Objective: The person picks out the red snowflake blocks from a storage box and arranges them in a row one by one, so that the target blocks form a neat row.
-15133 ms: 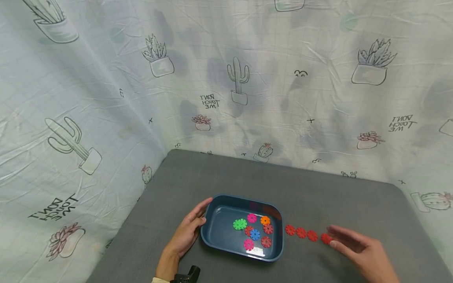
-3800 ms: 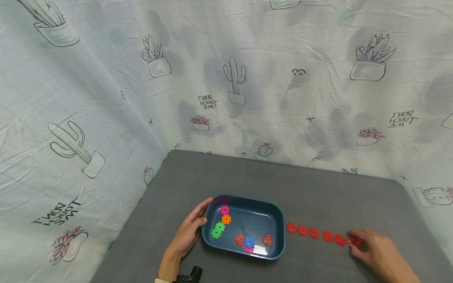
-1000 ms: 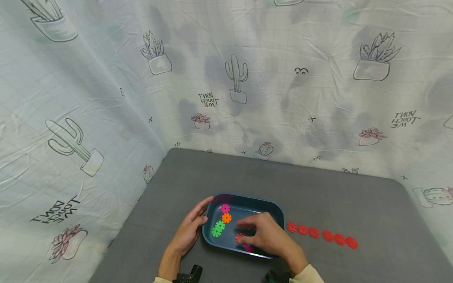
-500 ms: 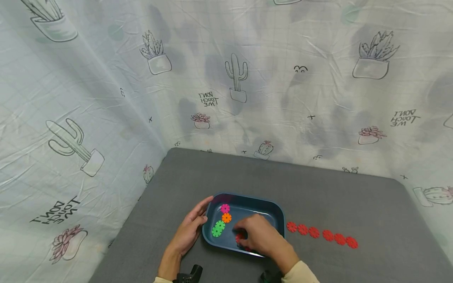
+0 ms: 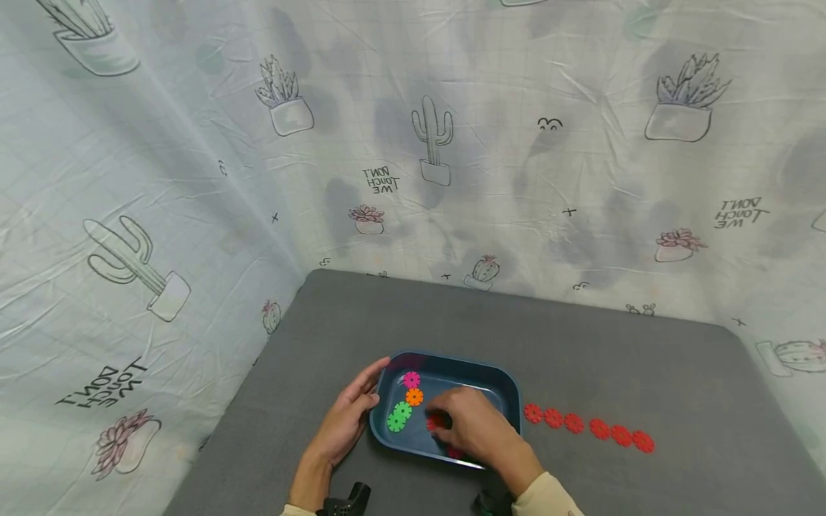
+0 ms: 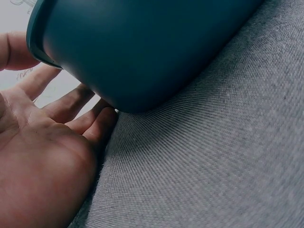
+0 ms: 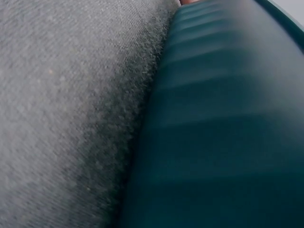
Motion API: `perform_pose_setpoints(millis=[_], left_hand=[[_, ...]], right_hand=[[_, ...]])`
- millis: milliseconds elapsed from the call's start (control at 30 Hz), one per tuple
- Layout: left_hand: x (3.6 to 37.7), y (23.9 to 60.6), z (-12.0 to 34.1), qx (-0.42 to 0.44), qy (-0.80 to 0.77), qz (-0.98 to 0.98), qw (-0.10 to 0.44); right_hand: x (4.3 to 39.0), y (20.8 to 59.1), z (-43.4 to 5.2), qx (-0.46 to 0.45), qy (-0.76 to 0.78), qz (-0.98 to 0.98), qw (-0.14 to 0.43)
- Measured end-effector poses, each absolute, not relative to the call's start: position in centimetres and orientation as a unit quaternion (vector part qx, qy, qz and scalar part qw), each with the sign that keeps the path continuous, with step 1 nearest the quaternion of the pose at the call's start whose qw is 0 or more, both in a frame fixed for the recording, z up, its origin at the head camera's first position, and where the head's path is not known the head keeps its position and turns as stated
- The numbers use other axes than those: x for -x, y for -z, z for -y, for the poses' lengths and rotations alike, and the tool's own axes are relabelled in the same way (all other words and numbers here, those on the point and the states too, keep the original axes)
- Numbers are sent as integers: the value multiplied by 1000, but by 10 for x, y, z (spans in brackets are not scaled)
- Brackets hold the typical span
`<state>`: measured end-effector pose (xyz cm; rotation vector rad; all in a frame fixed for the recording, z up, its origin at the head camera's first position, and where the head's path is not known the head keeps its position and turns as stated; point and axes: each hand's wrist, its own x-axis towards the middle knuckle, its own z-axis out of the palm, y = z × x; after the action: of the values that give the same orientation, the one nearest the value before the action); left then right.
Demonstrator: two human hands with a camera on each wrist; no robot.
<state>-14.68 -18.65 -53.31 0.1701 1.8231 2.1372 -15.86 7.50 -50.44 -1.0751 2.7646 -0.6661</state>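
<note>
My left hand (image 5: 342, 423) holds the left end of the blue tray (image 5: 445, 356), thumb at its rim. In the left wrist view, that hand's fingers (image 6: 71, 102) lie against the tray's outer wall (image 6: 137, 57). My right hand (image 5: 474, 423) reaches into the tray and pinches a red notched plastic disc (image 5: 434, 424) between thumb and fingers. Along the tray's left side lie a pink disc (image 5: 411, 380), an orange disc (image 5: 414, 396) and two overlapping green discs (image 5: 399, 416). Another reddish-pink disc (image 5: 454, 453) is partly hidden under my right hand.
Several red discs (image 5: 573, 423) form a row on the grey table (image 5: 581, 358), running right from the tray, with a wider gap midway. A curtain with cactus prints (image 5: 516, 143) hangs behind and at the left. The tray's side (image 7: 213, 118) fills much of the right wrist view.
One more red disc lengthens the row than in the earliest frame. My right hand has gone from the row's end into the tray and closed on a red disc. My left hand stays put.
</note>
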Motion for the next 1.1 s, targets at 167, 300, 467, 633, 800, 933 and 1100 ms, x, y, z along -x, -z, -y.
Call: perform_pose_setpoints(millis=[167,300,467,633,800,933,1100], left_hand=[[147,533,185,-55,-747,-643,159],[147,532,184,-53,-749,-641,161],[147,532,183,-53,-748,-641,163],[147,532,182,-54,-749,-640,163],[147,532,182,-58,-751,-636,167],[147,532,182,-60,-753,-635,165],[147,533,181,-58,-753,-635,164]], right_hand=[[162,504,-76,344,212,-912,64],[163,504,-75,351,208,-911,60],[165,506,-73,353,210,-909,66],[167,507,-72,344,220,-909,83],[166,508,-71,348,201,-913,76],[164,508,-71,353,177,-917,55],[164,508,-70,358,165,-918,43]])
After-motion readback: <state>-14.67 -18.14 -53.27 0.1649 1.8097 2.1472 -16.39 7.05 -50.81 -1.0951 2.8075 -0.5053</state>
